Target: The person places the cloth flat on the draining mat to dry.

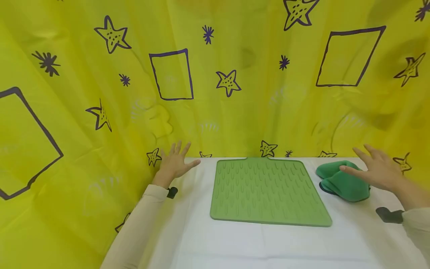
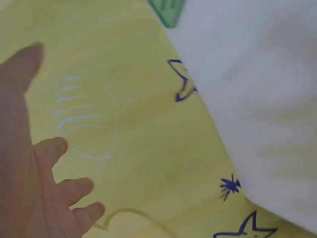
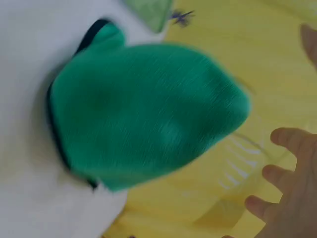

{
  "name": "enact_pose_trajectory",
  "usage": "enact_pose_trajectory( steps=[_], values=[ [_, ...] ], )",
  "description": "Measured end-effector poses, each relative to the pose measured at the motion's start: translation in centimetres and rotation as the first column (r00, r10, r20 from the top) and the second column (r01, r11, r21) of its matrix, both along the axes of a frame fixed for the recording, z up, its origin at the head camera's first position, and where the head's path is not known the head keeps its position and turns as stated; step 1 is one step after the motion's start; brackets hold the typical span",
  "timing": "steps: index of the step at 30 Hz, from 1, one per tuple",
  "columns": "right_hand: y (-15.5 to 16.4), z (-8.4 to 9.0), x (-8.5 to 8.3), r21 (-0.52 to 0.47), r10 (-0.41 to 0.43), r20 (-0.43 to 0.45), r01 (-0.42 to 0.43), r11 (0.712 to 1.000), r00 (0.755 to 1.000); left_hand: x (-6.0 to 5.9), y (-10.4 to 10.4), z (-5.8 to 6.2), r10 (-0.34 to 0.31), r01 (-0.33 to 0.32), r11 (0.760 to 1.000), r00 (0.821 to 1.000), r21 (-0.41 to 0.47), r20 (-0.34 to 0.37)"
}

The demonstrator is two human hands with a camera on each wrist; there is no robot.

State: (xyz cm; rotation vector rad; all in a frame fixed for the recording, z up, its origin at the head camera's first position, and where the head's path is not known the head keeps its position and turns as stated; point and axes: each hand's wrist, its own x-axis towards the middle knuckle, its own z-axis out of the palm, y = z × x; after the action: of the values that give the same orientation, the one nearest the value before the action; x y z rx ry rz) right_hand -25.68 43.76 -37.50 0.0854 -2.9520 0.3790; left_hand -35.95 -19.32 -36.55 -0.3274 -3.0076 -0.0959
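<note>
The left hand (image 1: 174, 163) hovers at the table's far left edge, fingers spread wide, holding nothing. To its right a light green ridged mat (image 1: 268, 192) lies flat on the white table (image 1: 235, 243). Just right of the mat sits a folded green cloth (image 1: 342, 181); the right hand (image 1: 377, 168) hangs above it, fingers splayed and empty. A yellow curtain (image 1: 215, 74) with stars and squares backs everything.

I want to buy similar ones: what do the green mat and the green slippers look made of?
The mat looks like silicone or soft rubber: matte, with moulded raised ridges. The slippers look like plush fabric, fuzzy and ribbed in the right wrist view, with a dark edge.
</note>
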Motion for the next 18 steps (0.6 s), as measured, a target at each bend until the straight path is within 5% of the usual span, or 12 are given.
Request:
enact_pose_trajectory(
  steps=[4,7,9,14,16,18],
  values=[
    [-1.3,-0.4,0.1,-0.155,0.005,-0.049,-0.012,0.988,0.999,0.5,0.8,-0.3,-0.032,0.039,0.993,0.997,0.109,-0.066],
    [-2.3,-1.1,0.0,-0.254,-0.020,-0.064,0.003,0.967,0.998,0.8,1.9,-0.9,-0.048,0.084,0.956,0.990,0.281,-0.133],
    [-2.7,-1.6,-0.1,-0.310,-0.039,-0.073,0.014,0.951,0.997,0.9,2.8,-1.7,-0.039,0.103,0.898,0.987,0.427,-0.158],
    [-3.6,-3.2,-0.4,-0.416,-0.121,-0.065,0.084,0.905,0.990,0.9,4.8,-4.4,0.025,0.111,0.687,0.984,0.718,-0.176],
    [-3.9,-4.0,-0.5,-0.436,-0.155,-0.049,0.119,0.892,0.987,0.9,5.4,-5.4,0.044,0.114,0.635,0.982,0.764,-0.183],
    [-4.3,-4.9,-0.7,-0.443,-0.181,-0.043,0.144,0.885,0.982,0.9,5.9,-6.3,0.063,0.099,0.621,0.983,0.778,-0.175]
  ],
)
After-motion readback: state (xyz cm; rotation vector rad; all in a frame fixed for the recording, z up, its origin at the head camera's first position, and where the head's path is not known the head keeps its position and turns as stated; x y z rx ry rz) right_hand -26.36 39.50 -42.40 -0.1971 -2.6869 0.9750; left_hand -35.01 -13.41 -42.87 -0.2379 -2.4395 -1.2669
